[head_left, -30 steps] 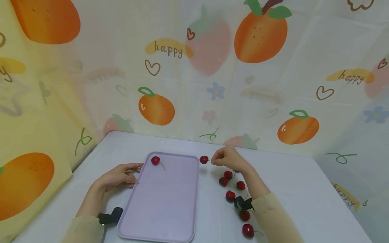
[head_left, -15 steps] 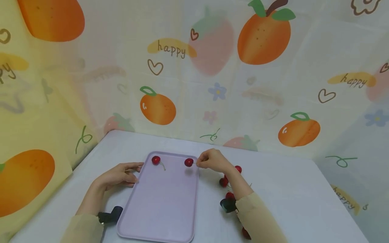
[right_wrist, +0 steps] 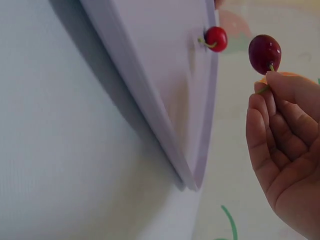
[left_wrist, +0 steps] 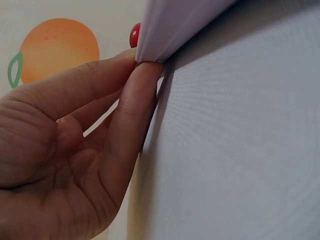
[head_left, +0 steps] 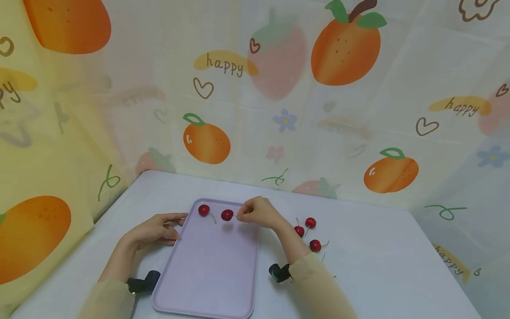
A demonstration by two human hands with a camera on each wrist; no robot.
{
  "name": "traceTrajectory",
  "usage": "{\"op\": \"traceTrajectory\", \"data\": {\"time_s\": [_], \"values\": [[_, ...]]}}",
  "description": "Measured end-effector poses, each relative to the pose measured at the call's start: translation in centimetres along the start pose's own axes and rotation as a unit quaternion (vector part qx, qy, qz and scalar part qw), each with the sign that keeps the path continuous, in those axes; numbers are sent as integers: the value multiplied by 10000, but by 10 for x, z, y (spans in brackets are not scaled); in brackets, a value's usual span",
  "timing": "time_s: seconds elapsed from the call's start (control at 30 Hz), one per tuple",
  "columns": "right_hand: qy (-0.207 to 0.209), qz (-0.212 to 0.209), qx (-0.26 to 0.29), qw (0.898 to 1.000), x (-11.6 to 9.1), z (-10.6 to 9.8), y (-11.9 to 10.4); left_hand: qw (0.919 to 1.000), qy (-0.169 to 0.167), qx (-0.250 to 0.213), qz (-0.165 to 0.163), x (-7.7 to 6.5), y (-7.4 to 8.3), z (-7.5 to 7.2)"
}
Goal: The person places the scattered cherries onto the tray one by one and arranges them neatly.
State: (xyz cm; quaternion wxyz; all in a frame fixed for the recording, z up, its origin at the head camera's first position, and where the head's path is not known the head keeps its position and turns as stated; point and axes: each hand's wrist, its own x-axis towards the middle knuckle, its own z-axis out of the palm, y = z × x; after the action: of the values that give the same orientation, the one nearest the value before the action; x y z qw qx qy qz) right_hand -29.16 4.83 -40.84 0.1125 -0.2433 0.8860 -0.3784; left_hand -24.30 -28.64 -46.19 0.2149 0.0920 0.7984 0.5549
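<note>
My right hand (head_left: 260, 212) pinches a dark red cherry (head_left: 227, 215) by its stem and holds it over the far part of a lilac tray (head_left: 215, 266). In the right wrist view this cherry (right_wrist: 264, 54) points away from the thumb and fingertips. Another cherry (head_left: 204, 210) with a green stem lies in the tray's far left corner. My left hand (head_left: 153, 231) touches the tray's left rim with outstretched finger and thumb; the left wrist view shows their fingertips (left_wrist: 142, 75) right at the tray edge.
Right of the tray, several loose cherries (head_left: 315, 245) lie on the white table (head_left: 378, 266), some hidden behind the right forearm. A fruit-printed cloth (head_left: 239, 102) hangs behind the table. Black wrist cameras (head_left: 145, 282) sit on both wrists.
My right hand has carried the pinched cherry leftward, from beyond the tray's right rim to over its far part. The left hand stays at the left rim.
</note>
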Motion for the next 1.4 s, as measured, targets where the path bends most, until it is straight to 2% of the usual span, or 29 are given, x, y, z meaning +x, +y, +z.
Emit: {"op": "traceTrajectory", "data": {"time_s": [0.27,0.6,1.07,1.4], "values": [[-86,-252,-64,9996,10,19,-13,10000,44,19,-19,-1,0,0],[-143,-283,69,9995,19,41,-24,10000,-7,-35,28,0,-1,-2],[357,-303,408,9981,29,67,-26,10000,41,83,5,0,1,-1],[405,-97,458,9981,32,81,-26,10000,-10,19,7,0,1,1]]}}
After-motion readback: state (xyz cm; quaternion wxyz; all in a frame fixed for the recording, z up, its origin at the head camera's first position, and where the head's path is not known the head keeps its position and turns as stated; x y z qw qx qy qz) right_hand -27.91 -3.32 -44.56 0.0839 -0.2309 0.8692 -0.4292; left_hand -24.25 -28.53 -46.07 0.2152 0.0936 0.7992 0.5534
